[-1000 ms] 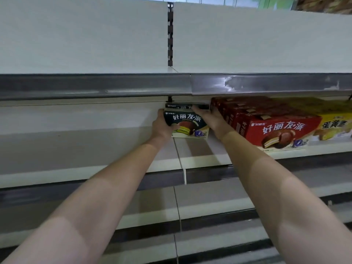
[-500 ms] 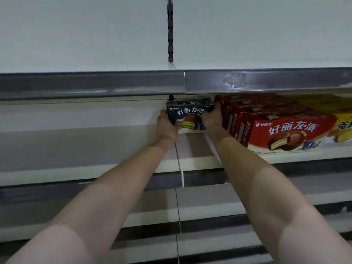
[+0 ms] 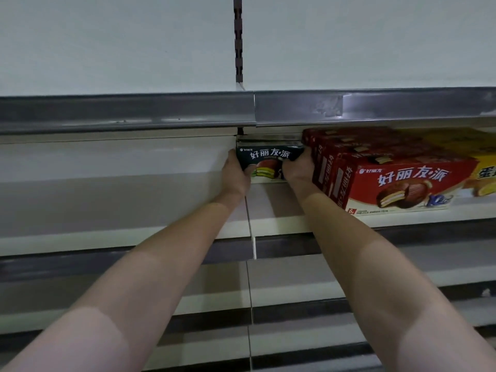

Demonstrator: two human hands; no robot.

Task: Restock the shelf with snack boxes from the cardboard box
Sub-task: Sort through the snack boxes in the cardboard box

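A dark green snack box [image 3: 268, 161] with white lettering and a pie picture sits deep on the white shelf [image 3: 112, 200], close to the back wall. My left hand [image 3: 236, 175] grips its left end and my right hand [image 3: 299, 167] grips its right end. The box stands just left of a row of red snack boxes [image 3: 397, 181], and my right hand is squeezed between the two. The cardboard box is out of view.
Yellow snack boxes [image 3: 483, 175] stand right of the red ones. A grey price rail [image 3: 161, 111] of the shelf above overhangs the opening. A slotted upright [image 3: 238, 38] runs up the back panel. Lower shelves [image 3: 281, 296] step out below my arms.
Both hands have pushed the dark green box farther back on the shelf and a little to the right, up against the red boxes. My view has moved closer.
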